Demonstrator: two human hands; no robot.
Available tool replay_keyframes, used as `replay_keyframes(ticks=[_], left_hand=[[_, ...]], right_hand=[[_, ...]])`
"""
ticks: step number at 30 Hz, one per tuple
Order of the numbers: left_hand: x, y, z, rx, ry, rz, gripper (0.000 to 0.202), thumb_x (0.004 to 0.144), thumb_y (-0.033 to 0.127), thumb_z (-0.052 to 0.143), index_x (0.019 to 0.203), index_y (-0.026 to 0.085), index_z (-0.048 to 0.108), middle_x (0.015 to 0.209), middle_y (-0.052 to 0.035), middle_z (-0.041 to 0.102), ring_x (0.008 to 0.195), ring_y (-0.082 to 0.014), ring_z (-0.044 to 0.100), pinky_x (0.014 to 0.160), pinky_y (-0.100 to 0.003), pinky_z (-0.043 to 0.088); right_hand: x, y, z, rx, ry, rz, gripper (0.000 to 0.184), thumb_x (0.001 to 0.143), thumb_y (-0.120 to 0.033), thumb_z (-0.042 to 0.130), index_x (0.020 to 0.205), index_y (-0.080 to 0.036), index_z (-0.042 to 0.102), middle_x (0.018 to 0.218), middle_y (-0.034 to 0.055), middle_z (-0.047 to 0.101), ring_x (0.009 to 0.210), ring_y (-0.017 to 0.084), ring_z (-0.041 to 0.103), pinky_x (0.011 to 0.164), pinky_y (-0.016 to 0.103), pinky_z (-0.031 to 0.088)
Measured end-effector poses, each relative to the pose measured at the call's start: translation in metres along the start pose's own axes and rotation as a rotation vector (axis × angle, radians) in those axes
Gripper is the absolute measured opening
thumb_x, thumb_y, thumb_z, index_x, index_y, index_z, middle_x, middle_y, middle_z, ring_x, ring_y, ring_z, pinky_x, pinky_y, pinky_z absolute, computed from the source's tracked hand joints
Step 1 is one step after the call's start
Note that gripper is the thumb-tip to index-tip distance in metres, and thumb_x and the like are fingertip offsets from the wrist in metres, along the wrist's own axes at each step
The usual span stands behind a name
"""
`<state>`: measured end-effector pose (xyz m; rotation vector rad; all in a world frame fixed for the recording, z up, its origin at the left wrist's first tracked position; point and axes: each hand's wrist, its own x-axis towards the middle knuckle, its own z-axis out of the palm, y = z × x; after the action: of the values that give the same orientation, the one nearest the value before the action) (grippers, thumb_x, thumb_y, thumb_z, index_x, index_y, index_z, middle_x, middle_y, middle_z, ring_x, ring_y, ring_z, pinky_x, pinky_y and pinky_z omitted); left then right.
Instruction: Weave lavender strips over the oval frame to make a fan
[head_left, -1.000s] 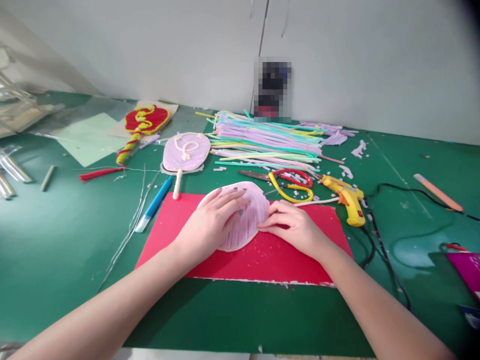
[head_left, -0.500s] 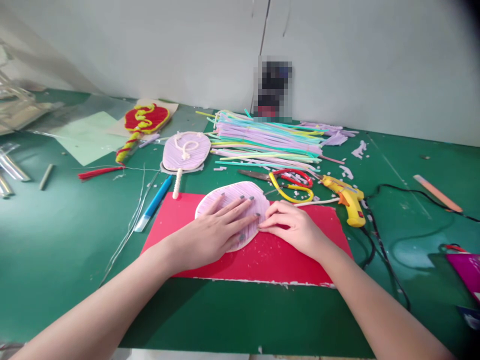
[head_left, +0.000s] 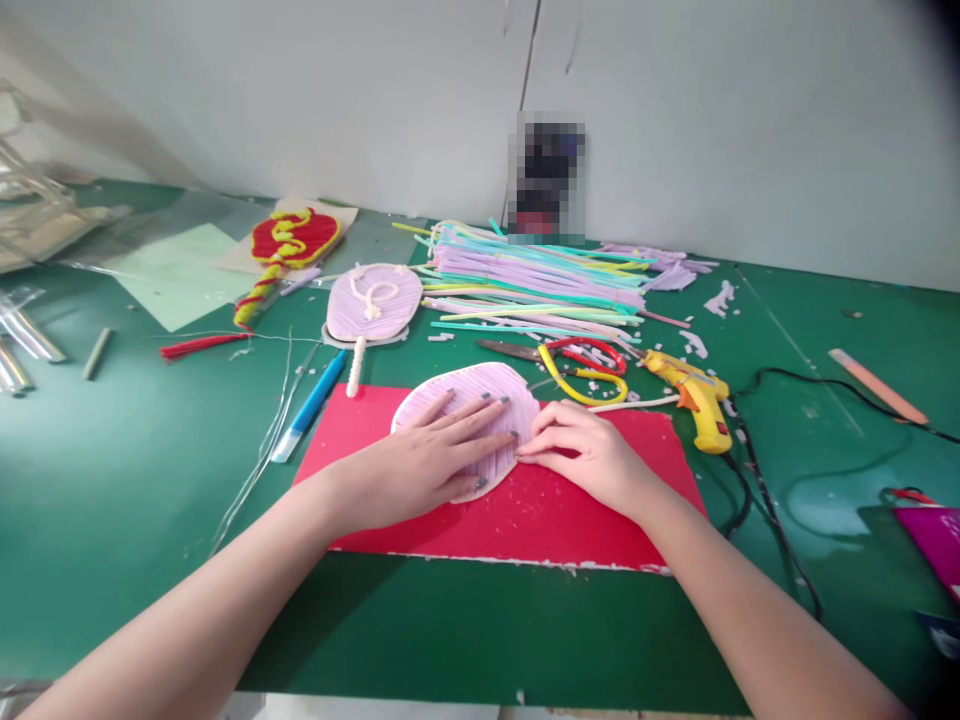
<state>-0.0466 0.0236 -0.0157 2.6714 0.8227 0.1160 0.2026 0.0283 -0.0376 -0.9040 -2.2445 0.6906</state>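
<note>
A purple oval fan face (head_left: 487, 380), covered in rows of pipe cleaner with a pale rim, lies on a red board (head_left: 517, 535). My left hand (head_left: 412, 465) rests flat across it, fingers spread. At its right edge my right hand (head_left: 589, 450) pinches the rim, where a white pipe cleaner (head_left: 637, 405) runs out behind the fingers towards the glue gun. The fingers hide the exact spot gripped. Just behind are scissors (head_left: 581, 370) with red and yellow handles. A finished-looking purple fan (head_left: 375, 312) with a twisted white handle lies at the back left.
A yellow glue gun (head_left: 701, 405) with a black cord lies right of the board. Behind is a bundle of pastel pipe cleaners (head_left: 532, 275). A blue pen-like tool (head_left: 311, 405), thin wires (head_left: 259, 465) and a red-and-yellow fan (head_left: 292, 238) are on the left.
My left hand has slid slightly down and left over the fan face, its thumb now nearer the lower edge. My right hand keeps its pinch at the rim.
</note>
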Motion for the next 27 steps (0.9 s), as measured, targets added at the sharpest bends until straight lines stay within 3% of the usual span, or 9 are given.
replay_keyframes(ticks=[10, 16, 19, 23, 25, 27], left_hand=[[0.001, -0.001, -0.007, -0.155, -0.087, -0.043, 0.058, 0.092, 0.019, 0.045, 0.146, 0.032, 0.026, 0.156, 0.0010, 0.015, 0.144, -0.0227, 0.009, 0.117, -0.044, 0.001], [-0.003, -0.012, -0.013, -0.355, -0.116, -0.063, 0.060, 0.089, 0.012, 0.044, 0.142, 0.039, 0.033, 0.155, 0.0072, 0.019, 0.143, -0.0209, 0.012, 0.117, -0.040, 0.013], [-0.002, -0.013, -0.015, -0.395, -0.098, -0.067, 0.055, 0.089, 0.013, 0.044, 0.138, 0.038, 0.041, 0.153, 0.0066, 0.025, 0.143, -0.0214, 0.015, 0.117, -0.043, 0.011], [0.000, -0.011, -0.020, -0.481, 0.080, -0.120, 0.037, 0.092, 0.021, 0.043, 0.125, 0.030, 0.058, 0.141, 0.0017, 0.048, 0.138, -0.0208, 0.031, 0.117, -0.043, 0.016], [0.002, -0.011, -0.022, -0.571, 0.250, -0.236, 0.031, 0.093, 0.031, 0.044, 0.115, 0.026, 0.065, 0.125, -0.0017, 0.063, 0.129, -0.0225, 0.045, 0.116, -0.046, 0.021], [0.003, -0.013, -0.023, -0.707, 0.471, -0.402, 0.034, 0.093, 0.041, 0.044, 0.115, 0.024, 0.064, 0.117, -0.0052, 0.067, 0.116, -0.0249, 0.057, 0.111, -0.050, 0.030]], right_hand=[[0.000, 0.000, 0.000, -0.014, 0.008, -0.005, 0.012, 0.086, -0.024, 0.060, 0.086, -0.022, 0.072, 0.083, 0.0033, 0.063, 0.081, 0.015, 0.059, 0.076, 0.030, 0.050], [0.000, -0.001, 0.000, -0.018, 0.003, -0.027, 0.012, 0.086, -0.023, 0.060, 0.085, -0.021, 0.072, 0.082, 0.0035, 0.062, 0.080, 0.014, 0.058, 0.074, 0.029, 0.050], [0.001, -0.002, -0.001, -0.017, 0.003, -0.026, 0.012, 0.086, -0.023, 0.060, 0.085, -0.021, 0.072, 0.082, 0.0036, 0.063, 0.079, 0.014, 0.058, 0.074, 0.029, 0.050], [0.002, -0.002, -0.001, -0.024, 0.007, -0.034, 0.011, 0.085, -0.021, 0.062, 0.083, -0.019, 0.072, 0.082, 0.0045, 0.063, 0.079, 0.015, 0.058, 0.074, 0.029, 0.050], [0.001, -0.001, -0.001, -0.028, 0.003, -0.028, 0.012, 0.085, -0.022, 0.061, 0.083, -0.019, 0.073, 0.082, 0.0045, 0.063, 0.079, 0.015, 0.058, 0.075, 0.030, 0.050], [0.000, -0.001, -0.001, -0.028, -0.005, -0.018, 0.013, 0.086, -0.023, 0.061, 0.085, -0.021, 0.073, 0.083, 0.0042, 0.063, 0.080, 0.015, 0.058, 0.075, 0.030, 0.050]])
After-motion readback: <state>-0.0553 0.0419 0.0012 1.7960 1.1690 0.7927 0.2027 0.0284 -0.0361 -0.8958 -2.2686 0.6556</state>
